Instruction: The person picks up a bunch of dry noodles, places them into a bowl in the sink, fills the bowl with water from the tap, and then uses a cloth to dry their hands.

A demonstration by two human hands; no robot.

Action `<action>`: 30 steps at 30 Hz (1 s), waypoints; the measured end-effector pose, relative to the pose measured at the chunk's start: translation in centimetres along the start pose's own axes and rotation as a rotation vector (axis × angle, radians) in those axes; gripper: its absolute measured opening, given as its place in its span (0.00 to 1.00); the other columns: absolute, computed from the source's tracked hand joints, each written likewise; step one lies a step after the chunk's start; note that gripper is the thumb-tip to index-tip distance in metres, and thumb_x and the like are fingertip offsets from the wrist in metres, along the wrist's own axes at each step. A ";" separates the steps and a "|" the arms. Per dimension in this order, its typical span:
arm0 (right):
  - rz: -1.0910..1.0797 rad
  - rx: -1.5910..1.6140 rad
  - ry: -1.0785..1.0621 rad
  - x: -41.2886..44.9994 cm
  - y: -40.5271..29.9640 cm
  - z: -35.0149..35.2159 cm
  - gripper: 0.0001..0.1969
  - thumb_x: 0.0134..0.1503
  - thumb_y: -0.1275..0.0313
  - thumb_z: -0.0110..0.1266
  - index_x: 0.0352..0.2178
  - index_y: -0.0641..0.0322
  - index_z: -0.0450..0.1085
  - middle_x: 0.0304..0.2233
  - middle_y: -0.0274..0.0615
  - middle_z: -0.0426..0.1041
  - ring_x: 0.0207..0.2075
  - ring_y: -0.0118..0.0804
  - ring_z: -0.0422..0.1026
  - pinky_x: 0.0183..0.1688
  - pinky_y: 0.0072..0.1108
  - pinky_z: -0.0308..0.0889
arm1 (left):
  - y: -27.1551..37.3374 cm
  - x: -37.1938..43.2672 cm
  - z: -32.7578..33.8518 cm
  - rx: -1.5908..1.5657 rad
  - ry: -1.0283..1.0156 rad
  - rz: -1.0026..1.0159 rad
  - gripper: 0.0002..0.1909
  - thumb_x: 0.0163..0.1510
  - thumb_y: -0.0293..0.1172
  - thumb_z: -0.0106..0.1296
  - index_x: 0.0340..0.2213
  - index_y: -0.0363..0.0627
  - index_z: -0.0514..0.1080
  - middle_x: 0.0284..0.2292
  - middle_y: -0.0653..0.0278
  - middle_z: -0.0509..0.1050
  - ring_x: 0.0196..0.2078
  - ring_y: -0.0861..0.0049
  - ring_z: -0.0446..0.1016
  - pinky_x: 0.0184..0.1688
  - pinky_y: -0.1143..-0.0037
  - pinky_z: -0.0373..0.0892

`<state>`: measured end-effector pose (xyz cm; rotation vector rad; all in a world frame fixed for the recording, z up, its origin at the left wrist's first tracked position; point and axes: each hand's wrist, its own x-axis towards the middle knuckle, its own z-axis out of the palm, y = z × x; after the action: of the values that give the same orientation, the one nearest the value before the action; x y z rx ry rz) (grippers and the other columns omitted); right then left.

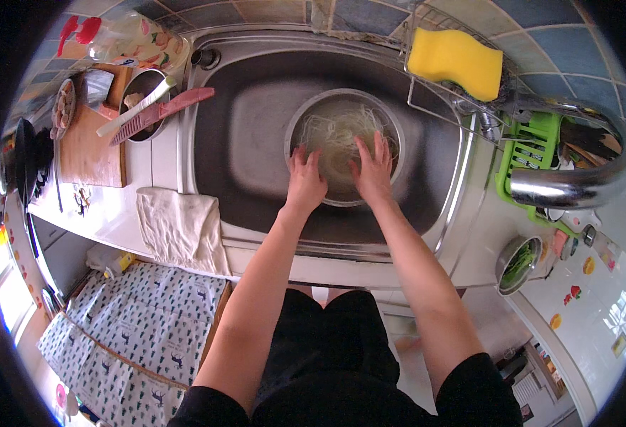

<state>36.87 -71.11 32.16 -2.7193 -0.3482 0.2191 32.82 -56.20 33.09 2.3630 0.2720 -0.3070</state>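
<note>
A round metal bowl [398,176] stands in the stainless steel sink [259,123], holding cloudy water and thin pale strands that look like noodles [345,124]. My left hand [307,179] is at the bowl's left front side, its fingers spread over or in the water. On the right side, my right hand [371,168] reaches in with fingers apart near the strands. Neither hand is closed on anything. Whether the fingertips are under the water is hard to tell.
Left of the sink are a wooden cutting board [91,155], a pot with a pink knife [185,102] across it, and a cloth [182,224]. At right are a wire rack with a yellow sponge [454,61], a curved faucet [558,188] and a bowl of green vegetables [518,264].
</note>
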 end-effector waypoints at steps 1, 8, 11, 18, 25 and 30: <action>-0.010 -0.062 -0.004 0.0 -0.3 0.2 0.25 0.45 0.69 0.52 0.47 0.51 0.57 0.51 0.50 0.46 0.52 0.53 0.48 0.52 0.41 0.44 | -0.2 0.1 0.3 0.019 0.004 -0.008 0.29 0.37 0.18 0.46 0.45 0.43 0.55 0.47 0.45 0.52 0.50 0.49 0.51 0.51 0.62 0.53; 0.294 0.133 -0.052 2.6 -1.2 -0.1 0.15 0.45 0.68 0.53 0.34 0.65 0.62 0.35 0.49 0.66 0.40 0.48 0.63 0.40 0.32 0.58 | 1.7 2.3 -0.5 -0.048 0.093 -0.068 0.27 0.34 0.17 0.47 0.42 0.40 0.59 0.41 0.47 0.59 0.45 0.50 0.57 0.47 0.64 0.57; 0.443 0.249 -0.122 2.3 0.1 3.2 0.15 0.45 0.67 0.54 0.32 0.66 0.64 0.26 0.48 0.69 0.31 0.46 0.69 0.33 0.29 0.63 | 1.4 3.6 0.8 -0.031 0.129 -0.045 0.27 0.35 0.18 0.48 0.42 0.42 0.59 0.41 0.50 0.60 0.45 0.52 0.58 0.46 0.65 0.59; 0.296 0.925 -0.108 1.8 0.4 3.8 0.15 0.47 0.69 0.51 0.37 0.63 0.65 0.32 0.41 0.68 0.35 0.34 0.68 0.38 0.22 0.61 | -0.1 4.3 2.0 0.004 -0.033 -0.163 0.24 0.36 0.26 0.54 0.40 0.49 0.64 0.37 0.55 0.66 0.38 0.59 0.67 0.38 0.67 0.65; 0.341 1.359 -0.285 1.9 -2.2 -3.0 0.21 0.45 0.71 0.55 0.42 0.60 0.61 0.38 0.35 0.66 0.43 0.28 0.63 0.45 0.20 0.57 | -0.5 2.8 -0.2 -0.680 -0.182 -0.112 0.11 0.45 0.26 0.50 0.33 0.38 0.67 0.29 0.60 0.71 0.32 0.76 0.69 0.35 0.78 0.64; 0.204 1.208 -0.497 2.1 -1.6 -4.6 0.22 0.44 0.69 0.57 0.40 0.63 0.62 0.36 0.36 0.67 0.39 0.27 0.65 0.43 0.19 0.60 | 1.7 1.7 -3.0 -1.076 -0.156 -0.177 0.09 0.46 0.28 0.52 0.29 0.35 0.68 0.25 0.67 0.70 0.28 0.83 0.66 0.32 0.82 0.63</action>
<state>39.44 -70.74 36.83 -1.4706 -0.0168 0.8448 35.36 -55.16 35.78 1.2524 0.4356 -0.3158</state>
